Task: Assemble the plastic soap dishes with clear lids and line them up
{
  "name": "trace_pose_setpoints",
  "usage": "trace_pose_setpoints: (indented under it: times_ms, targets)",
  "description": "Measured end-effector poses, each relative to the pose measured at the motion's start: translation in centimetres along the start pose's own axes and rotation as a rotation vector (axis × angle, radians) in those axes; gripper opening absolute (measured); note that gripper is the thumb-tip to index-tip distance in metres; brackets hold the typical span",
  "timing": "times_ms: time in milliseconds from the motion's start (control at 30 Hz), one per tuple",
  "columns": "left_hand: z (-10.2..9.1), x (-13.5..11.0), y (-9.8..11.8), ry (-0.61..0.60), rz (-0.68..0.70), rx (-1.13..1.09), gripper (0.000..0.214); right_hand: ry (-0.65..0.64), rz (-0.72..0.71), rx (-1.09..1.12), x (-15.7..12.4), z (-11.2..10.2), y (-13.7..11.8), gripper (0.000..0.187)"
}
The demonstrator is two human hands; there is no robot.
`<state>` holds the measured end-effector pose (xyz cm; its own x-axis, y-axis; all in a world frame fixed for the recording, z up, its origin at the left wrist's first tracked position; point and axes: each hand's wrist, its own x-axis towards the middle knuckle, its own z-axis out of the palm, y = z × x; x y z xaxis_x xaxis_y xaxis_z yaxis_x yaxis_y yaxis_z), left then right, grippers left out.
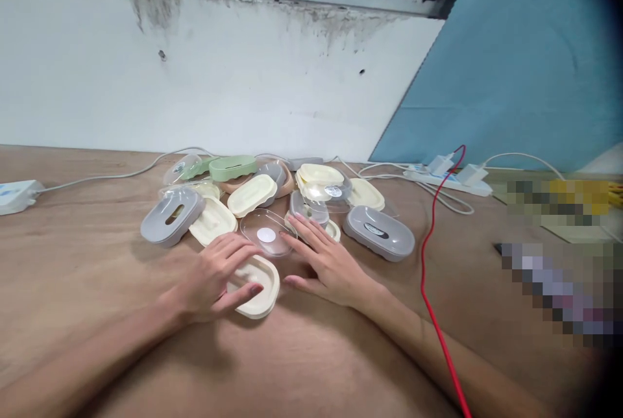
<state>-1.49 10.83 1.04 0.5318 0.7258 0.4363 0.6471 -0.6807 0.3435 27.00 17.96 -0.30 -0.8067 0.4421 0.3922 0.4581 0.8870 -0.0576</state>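
Observation:
My left hand (221,278) is over a cream oval soap-dish tray (267,295), its fingers outstretched and the thumb lying across it. I cannot tell how firmly it touches the tray. My right hand (328,262) is open with spread fingers, its fingertips at the edge of a clear plastic lid (253,230) with a round white label. Behind those fingertips is a grey soap dish (304,207), partly covered. Another cream tray (211,222) and a slotted grey soap dish (163,223) lie left of the lid. To the right rests a labelled grey soap dish (389,236).
Behind are a green soap dish (233,168), stacked cream trays (318,176) and more clear lids. A red cable (428,288) crosses the wooden table on the right, below a power strip (472,183). Another white power strip (17,196) sits far left. A white wall rises behind.

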Motion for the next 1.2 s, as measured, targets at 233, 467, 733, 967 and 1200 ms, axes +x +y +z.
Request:
trace_pose_setpoints:
  times_ms: [233,467,733,967,1200]
  targets:
    - [-2.4,-1.3,-4.1,-0.061,0.134,-0.076,0.063,0.230,0.089,0.017,-0.9,-1.4,2.1,0.048]
    - [-0.8,-1.0,-1.3,-0.033,-0.054,0.310,0.116,0.138,0.122,-0.057,-1.4,-1.6,0.6,0.069]
    - [0.7,-1.2,-1.4,-0.130,-0.086,0.301,0.135,-0.023,0.174,-0.084,-1.5,0.3,-2.0,0.111]
    - [0.2,-1.1,-1.5,-0.200,-0.045,0.242,0.136,-0.086,0.129,-0.020,-1.6,0.1,-2.0,0.132]
    - [-1.8,-0.6,-0.9,-0.267,0.072,-0.020,0.102,0.091,0.171,-0.090,-1.3,-0.1,-0.1,0.060]
